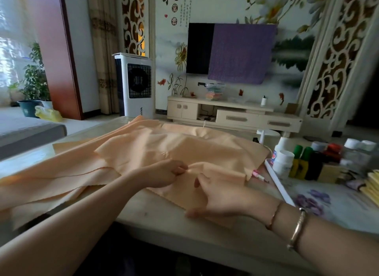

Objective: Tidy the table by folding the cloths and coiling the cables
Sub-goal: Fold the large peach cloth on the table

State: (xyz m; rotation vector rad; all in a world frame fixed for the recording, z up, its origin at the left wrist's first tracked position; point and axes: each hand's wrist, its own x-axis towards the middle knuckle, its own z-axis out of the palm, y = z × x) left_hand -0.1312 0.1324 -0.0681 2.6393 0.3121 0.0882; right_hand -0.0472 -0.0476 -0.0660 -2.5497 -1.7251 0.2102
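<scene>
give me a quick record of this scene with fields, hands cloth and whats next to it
surface: table
cloth: peach cloth spread rumpled over the table, not yet folded
left hand: left hand pinches a ridge of the cloth
right hand: right hand lies on the cloth's near edge, fingers spread flat
right of cloth: pink pen, white rod, jars and bottles
cables: none clearly visible
</scene>
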